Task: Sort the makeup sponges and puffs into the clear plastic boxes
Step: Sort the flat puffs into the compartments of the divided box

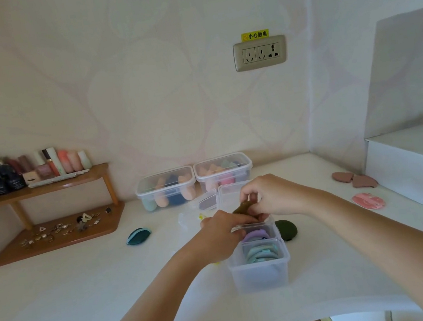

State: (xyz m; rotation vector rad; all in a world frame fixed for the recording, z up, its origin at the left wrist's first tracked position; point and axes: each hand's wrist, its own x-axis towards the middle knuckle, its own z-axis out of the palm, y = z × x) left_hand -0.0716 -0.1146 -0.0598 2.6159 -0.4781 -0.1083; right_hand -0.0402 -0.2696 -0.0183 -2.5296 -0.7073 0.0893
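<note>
An open clear plastic box stands in the middle of the white table with purple and light blue puffs upright inside it. Over its far end both hands hold an olive-green puff. My right hand pinches it from above, and my left hand grips it from the left at the box rim. A dark green puff lies just right of the box. A teal puff lies to the left. Two brown puffs and a pink puff lie at the right.
Two lidded clear boxes full of sponges stand at the back wall, and a loose lid lies behind the open box. A wooden corner shelf with bottles and small trinkets fills the left. A white ledge borders the right.
</note>
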